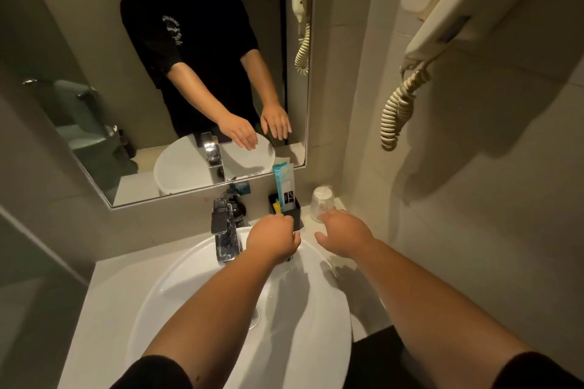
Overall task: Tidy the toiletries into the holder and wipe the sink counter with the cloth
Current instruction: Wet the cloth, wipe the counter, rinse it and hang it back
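A black holder (295, 215) stands on the counter behind the basin, right of the tap. A tall teal packet (284, 181) and a small yellow sachet (276, 207) stick out of it. My left hand (271, 238) hovers just in front of the holder, palm down, its fingertips at the holder's front left corner. The mirror shows its fingers stretched out with nothing in them. My right hand (343, 235) is spread over the counter, its fingertips touching the bottom of an upturned clear glass (322, 202).
A chrome tap (225, 227) stands at the back of the white basin (177, 287), with a small dark bottle (239, 207) behind it. A wall hairdryer with a coiled cord (399, 107) hangs at the right. The pale counter (104, 294) runs along the left.
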Available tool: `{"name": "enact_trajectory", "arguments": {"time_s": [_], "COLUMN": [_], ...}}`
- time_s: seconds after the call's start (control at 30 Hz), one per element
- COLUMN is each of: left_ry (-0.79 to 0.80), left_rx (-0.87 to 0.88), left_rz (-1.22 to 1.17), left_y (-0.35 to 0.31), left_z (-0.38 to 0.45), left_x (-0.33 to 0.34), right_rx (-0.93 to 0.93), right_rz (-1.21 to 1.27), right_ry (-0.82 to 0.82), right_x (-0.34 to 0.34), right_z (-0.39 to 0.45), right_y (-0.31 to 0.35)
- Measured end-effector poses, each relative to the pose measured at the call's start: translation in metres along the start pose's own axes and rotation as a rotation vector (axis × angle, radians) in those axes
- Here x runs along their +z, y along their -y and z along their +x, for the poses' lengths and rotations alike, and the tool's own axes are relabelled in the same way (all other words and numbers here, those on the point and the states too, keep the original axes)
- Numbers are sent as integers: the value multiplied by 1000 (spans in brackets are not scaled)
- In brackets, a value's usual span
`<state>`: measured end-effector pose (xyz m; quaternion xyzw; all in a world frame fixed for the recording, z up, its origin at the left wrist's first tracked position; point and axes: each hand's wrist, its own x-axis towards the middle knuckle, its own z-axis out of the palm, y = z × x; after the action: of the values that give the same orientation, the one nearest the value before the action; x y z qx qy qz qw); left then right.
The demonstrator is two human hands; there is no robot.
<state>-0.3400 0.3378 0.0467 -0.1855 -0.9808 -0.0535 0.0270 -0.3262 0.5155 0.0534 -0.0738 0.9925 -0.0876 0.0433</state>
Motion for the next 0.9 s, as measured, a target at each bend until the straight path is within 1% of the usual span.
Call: {"name": "enact_trajectory", "arguments": {"time_s": [0.17,0.3,0.43,0.6,0.7,0.9], "left_ry": [-7,-21,-41,-68,-66,-62], "left_rx": [7,-38,-63,-148,-182,-231], "left_rz": [-15,-22,44,57,74,92], "left_y": [-2,-10,-27,-45,-52,-53], "left_z": [-28,-66,-117,-186,-226,-281], "left_x": [-5,-6,-8,-15,-15,-21], "right_rx": [-29,-53,-141,-251,-308,-358], "right_rz": [-14,19,31,78,98,109], "right_ry": [-10,-19,7,-44,-30,11], "right_x": [-5,1,17,30,36,40], "right_z": [-26,-58,-100,-149,-176,-211], "right_y": [6,14,20,36,47,65]}}
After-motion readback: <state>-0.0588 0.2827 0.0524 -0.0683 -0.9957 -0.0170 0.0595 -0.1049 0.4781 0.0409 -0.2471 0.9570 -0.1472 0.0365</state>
